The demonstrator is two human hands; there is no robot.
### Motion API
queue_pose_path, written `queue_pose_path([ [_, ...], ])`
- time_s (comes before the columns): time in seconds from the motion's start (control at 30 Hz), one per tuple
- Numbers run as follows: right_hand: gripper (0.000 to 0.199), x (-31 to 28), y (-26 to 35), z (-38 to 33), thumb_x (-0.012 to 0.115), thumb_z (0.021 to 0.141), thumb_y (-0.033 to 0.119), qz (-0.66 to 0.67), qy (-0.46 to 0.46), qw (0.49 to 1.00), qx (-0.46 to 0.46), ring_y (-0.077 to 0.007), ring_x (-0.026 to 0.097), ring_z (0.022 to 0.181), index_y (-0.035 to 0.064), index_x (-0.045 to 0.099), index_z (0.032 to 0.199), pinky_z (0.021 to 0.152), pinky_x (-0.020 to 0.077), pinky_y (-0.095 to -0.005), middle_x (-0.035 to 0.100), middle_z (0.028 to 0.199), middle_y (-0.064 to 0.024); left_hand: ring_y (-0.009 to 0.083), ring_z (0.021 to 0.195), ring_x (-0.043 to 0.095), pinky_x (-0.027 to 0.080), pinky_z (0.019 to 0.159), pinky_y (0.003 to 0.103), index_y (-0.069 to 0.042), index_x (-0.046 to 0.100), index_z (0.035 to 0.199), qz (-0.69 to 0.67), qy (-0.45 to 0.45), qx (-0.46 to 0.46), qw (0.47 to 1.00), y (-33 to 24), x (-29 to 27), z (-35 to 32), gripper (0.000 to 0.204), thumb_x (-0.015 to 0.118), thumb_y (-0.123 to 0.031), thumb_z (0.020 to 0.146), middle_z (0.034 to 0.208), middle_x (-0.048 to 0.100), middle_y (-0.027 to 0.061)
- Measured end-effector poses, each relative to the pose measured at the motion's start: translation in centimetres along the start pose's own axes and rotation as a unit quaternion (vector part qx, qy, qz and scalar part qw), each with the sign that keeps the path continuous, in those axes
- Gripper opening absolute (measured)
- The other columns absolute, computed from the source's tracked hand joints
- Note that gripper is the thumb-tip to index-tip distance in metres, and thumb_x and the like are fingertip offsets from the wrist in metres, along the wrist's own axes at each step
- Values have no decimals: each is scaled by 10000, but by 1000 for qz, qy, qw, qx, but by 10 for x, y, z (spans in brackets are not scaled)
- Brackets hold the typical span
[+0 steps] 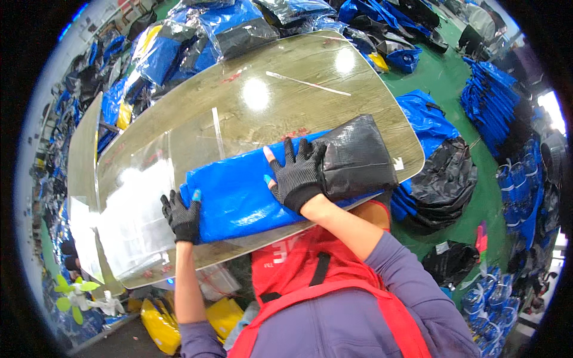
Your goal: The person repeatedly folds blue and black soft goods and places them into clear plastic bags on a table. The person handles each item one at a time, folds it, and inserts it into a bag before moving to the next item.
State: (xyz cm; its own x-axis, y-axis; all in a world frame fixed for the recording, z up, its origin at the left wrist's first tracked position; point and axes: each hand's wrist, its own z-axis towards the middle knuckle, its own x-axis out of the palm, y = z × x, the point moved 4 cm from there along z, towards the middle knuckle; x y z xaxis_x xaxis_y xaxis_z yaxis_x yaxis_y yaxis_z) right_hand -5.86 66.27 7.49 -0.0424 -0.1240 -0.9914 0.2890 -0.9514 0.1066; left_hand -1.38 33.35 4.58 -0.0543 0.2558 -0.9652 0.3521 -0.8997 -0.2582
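Observation:
A folded blue and black plastic sheet or bag (239,206) lies across the table in front of me; its black end (358,158) points right. My right hand (296,174), in a dark ribbed glove with some fingertips bare or blue, rests flat on it near where blue meets black, fingers spread. At the blue part's left end is my left hand (182,218), gloved alike, fingers apart, its thumb at the edge. Beside it, clear plastic (140,209) with strong glare covers the table's left part; whether it is a bag or a sheet I cannot tell.
The wood-patterned table (310,65) has rounded corners. Beyond it are heaped blue and black packages in clear plastic (233,30). On the green floor (436,77) at right lie a blue and black bundle (441,179) and stacked blue pieces (489,98). Yellow bags (160,325) sit below the near edge.

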Motion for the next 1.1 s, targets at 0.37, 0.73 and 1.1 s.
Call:
queue_pose_path([
  [0.37,573,8,5,-3,545,810,428,77,-76,994,-26,-488,253,1348,226,518,1345,1036,30,-743,358,1451,-233,247,1038,603,523,870,398,-26,458,1312,-619,293,-113,720,-16,-25,-18,608,686,-340,843,1210,588,140],
  [0.73,300,43,-29,-84,488,918,170,146,-245,939,-190,-348,528,1151,56,541,1190,1077,348,-474,596,1141,-157,232,844,648,549,740,365,-34,565,1177,-598,253,23,760,-277,-82,-50,421,644,-231,814,962,642,99],
  [1.1,330,73,-42,-109,565,855,285,234,-174,944,-157,-315,568,1097,99,600,1126,974,428,-439,602,1154,-154,430,1378,248,121,1119,586,-210,482,1380,-12,6,686,728,-379,50,-84,507,432,-437,930,1460,365,197],
])
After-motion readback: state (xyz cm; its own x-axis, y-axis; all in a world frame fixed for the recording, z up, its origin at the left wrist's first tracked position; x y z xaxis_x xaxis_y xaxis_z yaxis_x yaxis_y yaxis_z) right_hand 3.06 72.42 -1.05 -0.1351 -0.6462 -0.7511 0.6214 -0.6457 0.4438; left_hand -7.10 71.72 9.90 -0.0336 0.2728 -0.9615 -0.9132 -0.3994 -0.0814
